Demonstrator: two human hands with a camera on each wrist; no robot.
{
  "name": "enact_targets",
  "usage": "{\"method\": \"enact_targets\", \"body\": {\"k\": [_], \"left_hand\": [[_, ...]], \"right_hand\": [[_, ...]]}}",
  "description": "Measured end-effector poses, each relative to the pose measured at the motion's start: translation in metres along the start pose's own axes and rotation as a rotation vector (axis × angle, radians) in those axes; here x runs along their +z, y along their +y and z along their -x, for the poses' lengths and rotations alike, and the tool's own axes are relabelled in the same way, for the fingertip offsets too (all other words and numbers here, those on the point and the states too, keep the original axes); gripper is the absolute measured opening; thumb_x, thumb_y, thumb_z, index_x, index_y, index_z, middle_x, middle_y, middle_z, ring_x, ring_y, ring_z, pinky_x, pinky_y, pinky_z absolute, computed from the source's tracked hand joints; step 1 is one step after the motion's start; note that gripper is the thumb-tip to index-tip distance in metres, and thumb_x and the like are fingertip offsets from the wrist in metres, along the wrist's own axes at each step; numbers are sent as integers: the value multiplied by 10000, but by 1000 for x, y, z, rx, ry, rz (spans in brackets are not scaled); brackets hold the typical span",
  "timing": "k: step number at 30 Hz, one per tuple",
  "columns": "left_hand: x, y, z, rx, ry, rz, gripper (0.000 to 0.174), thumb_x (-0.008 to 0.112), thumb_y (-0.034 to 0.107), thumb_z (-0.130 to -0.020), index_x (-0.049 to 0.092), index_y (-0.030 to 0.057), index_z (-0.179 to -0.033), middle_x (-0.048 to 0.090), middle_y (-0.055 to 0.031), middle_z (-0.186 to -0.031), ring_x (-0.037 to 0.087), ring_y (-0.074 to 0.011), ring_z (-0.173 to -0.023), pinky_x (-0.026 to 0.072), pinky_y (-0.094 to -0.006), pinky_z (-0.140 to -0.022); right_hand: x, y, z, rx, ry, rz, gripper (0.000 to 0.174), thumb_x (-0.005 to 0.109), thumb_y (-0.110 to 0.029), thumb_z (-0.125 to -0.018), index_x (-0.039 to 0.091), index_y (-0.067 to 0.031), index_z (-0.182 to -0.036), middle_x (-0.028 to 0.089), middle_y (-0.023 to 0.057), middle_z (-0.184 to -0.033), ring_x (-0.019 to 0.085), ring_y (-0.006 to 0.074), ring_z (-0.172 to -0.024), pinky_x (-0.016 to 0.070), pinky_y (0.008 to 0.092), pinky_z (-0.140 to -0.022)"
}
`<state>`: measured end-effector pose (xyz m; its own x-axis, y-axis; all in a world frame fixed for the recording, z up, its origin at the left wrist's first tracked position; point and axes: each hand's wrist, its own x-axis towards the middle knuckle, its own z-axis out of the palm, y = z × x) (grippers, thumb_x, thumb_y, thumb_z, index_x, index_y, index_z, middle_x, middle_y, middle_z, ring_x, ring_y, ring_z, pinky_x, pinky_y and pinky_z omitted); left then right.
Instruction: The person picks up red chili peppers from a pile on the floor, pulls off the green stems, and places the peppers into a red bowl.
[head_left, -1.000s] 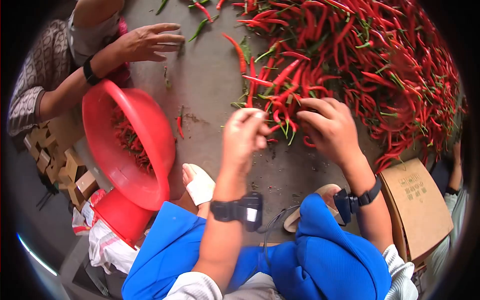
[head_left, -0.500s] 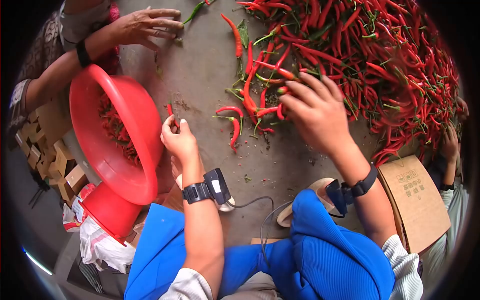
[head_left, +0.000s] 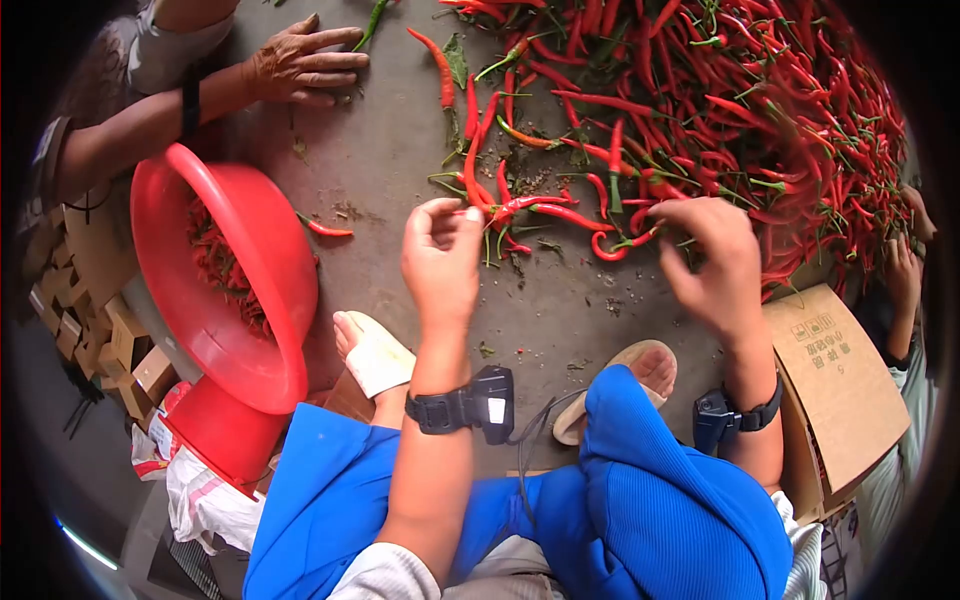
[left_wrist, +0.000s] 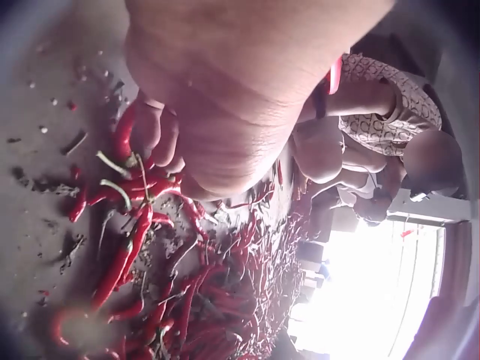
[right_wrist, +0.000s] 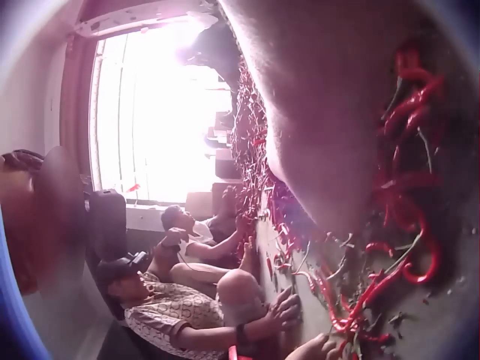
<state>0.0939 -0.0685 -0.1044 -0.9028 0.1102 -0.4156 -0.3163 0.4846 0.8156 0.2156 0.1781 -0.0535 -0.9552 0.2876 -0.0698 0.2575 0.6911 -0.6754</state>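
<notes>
A curled chili (head_left: 608, 254) lies left of the right hand's (head_left: 715, 262) parted grip. I cannot tell the left hand's (head_left: 440, 262).

Bright red chillies (head_left: 770, 130) before me, blue cloth (head_left: 680, 490) over my knees.
The chillies, a few shading to orange, carry green stems (head_left: 616, 192) against the grey-brown floor (head_left: 540, 325). My blue cloth shows fine ribbing, my whitish sleeves (head_left: 392, 575) ribbed stripes, my wrist straps (head_left: 438, 413) black, my slippers (head_left: 380, 360) cream. The basin (head_left: 285, 230) is plain red, the carton (head_left: 840, 375) brown with dark greenish print (head_left: 820, 330), and a nearby shirt (right_wrist: 161, 326) pale with a darker repeating pattern.
</notes>
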Motion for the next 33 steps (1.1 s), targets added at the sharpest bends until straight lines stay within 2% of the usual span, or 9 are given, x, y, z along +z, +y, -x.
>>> {"method": "enact_targets", "body": {"k": [6,9,12,13,18,24,27,30,33], "left_hand": [[18,30,8,506,28,-509,215,757,104,-727,671,68,-921,546,-59,-829,542,-176,-719,462,-297,-669],[31,42,1,626,-59,-736,195,751,100,-702,661,76,-874,544,-79,-803,550,-250,-769,455,-365,-720],[35,40,1,479,-116,-772,184,749,103,-679,634,77,-820,552,-85,-792,548,-299,-831,436,-418,-748],[33,36,2,526,-106,-782,172,744,89,-685,604,71,-783,548,-70,-770,554,-279,-798,435,-411,-719],[20,20,7,432,-122,-610,232,741,60,-696,583,72,-866,551,-59,-755,569,-231,-668,458,-353,-646],[22,29,-2,592,-48,-695,231,742,109,-740,622,69,-933,547,-57,-771,565,-195,-680,455,-327,-636],[19,29,-8,540,-171,-812,151,719,114,-773,644,48,-886,544,-60,-777,567,-179,-718,456,-308,-666],[9,37,-8,333,-205,-406,95,705,101,-790,646,34,-823,558,-67,-785,578,-171,-747,462,-299,-707],[-17,22,-19,135,-223,81,123,643,80,-886,590,48,-993,631,-46,-876,596,-118,-777,483,-257,-705]], "right_hand": [[24,-13,-5,-39,-485,-90,221,644,-10,-722,649,-57,-937,643,90,-903,600,302,-913,476,405,-783],[30,-16,-5,-25,-308,-151,237,625,0,-754,638,-48,-986,635,112,-980,599,313,-958,485,400,-816],[28,-1,-7,49,-107,-35,240,605,-4,-793,629,-46,-1028,632,129,-1031,600,321,-989,489,394,-839],[30,3,-5,64,50,11,199,570,-41,-815,627,-52,-1005,643,132,-934,614,330,-900,495,422,-782],[18,11,1,224,45,161,135,593,-76,-809,647,-88,-932,630,110,-831,621,325,-776,492,423,-668],[59,-8,-11,-54,101,-18,90,641,-82,-761,650,-86,-850,610,74,-825,605,281,-821,496,386,-686],[74,-13,-25,-111,125,16,87,645,-91,-747,642,-89,-834,596,58,-827,601,253,-826,497,373,-675],[81,-11,-35,-130,73,128,69,640,-100,-724,610,-84,-784,559,53,-808,589,244,-807,501,376,-662],[81,-5,-34,-135,-4,216,155,704,-99,-712,610,-82,-834,570,65,-858,593,265,-813,496,372,-668]]}}
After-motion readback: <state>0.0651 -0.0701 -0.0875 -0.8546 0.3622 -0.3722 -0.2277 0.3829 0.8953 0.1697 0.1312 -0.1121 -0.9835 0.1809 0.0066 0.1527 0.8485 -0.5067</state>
